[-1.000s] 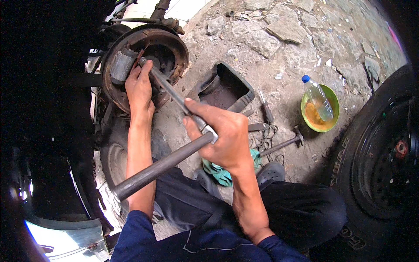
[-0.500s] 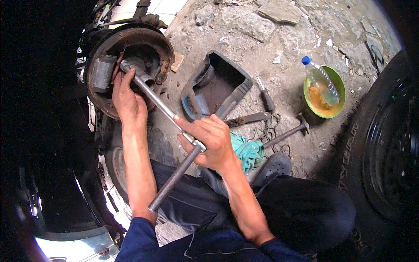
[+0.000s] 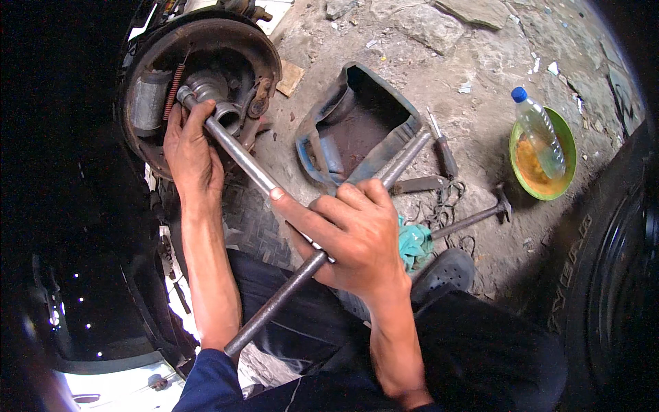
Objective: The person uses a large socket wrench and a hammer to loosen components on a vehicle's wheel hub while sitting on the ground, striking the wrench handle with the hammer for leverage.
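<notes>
A long steel T-handle socket wrench (image 3: 247, 161) runs from the brake assembly toward my lap. My left hand (image 3: 189, 147) closes around its socket end, fingers tucked beside the hub (image 3: 228, 115). The inner end lies over the hub area; I cannot tell whether it sits on a nut. My right hand (image 3: 357, 237) grips the wrench where shaft and crossbar (image 3: 278, 299) meet, index finger stretched along the shaft. Around the hub is a rusty round brake backing plate (image 3: 266, 51), carrying a reddish coil spring (image 3: 174, 89) and a grey curved part (image 3: 149, 103).
On the rough floor lie a cut-open plastic container (image 3: 312, 141), a screwdriver (image 3: 446, 156), a hammer (image 3: 473, 216) and a teal cloth (image 3: 414, 244). A green bowl (image 3: 572, 154) holds a capped bottle (image 3: 539, 130). A tyre (image 3: 576, 275) stands at the right.
The right hand, still on the wrench, has shifted right in view, and the crossbar's far end now shows beyond it. The left hand stays by the hub; floor items sit farther right in view.
</notes>
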A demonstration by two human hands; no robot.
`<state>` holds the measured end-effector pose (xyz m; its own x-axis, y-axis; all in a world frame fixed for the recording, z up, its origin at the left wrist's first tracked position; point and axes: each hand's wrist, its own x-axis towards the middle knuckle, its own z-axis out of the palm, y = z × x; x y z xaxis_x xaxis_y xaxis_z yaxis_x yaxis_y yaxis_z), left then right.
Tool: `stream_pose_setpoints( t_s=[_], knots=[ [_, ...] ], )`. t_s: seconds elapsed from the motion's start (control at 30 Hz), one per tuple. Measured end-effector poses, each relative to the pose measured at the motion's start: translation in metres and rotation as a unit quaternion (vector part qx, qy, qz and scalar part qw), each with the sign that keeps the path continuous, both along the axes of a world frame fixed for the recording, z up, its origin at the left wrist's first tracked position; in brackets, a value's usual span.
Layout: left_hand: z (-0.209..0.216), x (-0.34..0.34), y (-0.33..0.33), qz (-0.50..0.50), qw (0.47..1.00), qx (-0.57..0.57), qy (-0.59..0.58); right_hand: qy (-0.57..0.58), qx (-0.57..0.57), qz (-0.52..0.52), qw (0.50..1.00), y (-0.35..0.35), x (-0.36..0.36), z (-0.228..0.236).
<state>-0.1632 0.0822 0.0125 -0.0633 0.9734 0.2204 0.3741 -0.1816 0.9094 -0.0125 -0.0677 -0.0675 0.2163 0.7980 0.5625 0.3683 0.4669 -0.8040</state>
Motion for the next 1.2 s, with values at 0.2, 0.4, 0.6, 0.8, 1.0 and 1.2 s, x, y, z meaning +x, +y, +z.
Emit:
stream_pose_setpoints(
  t_s=[0.2,0.4,0.6,0.8,1.0,1.2],
  knots=[
    [0.002,0.013,-0.001,0.017,0.999,-0.003,-0.05,-0.024,-0.028,0.029,0.999,-0.002,0.003,-0.001],
    [-0.002,0.001,0.008,-0.004,0.997,0.008,-0.081,-0.051,-0.007,0.009,0.999,0.003,-0.002,0.002],
    [-0.003,-0.002,0.01,-0.007,0.992,0.009,-0.124,-0.078,0.012,-0.03,0.996,0.002,-0.005,0.015],
    [0.003,-0.004,0.013,-0.007,0.978,-0.048,-0.203,-0.108,0.034,-0.054,0.992,0.008,0.009,0.041],
    [0.006,0.004,0.015,0.021,0.992,0.028,-0.121,-0.113,0.039,-0.067,0.99,0.016,0.018,0.039],
    [0.009,-0.003,0.014,0.004,0.989,-0.005,-0.144,-0.065,0.025,-0.068,0.995,0.017,0.02,0.058]
  ],
)
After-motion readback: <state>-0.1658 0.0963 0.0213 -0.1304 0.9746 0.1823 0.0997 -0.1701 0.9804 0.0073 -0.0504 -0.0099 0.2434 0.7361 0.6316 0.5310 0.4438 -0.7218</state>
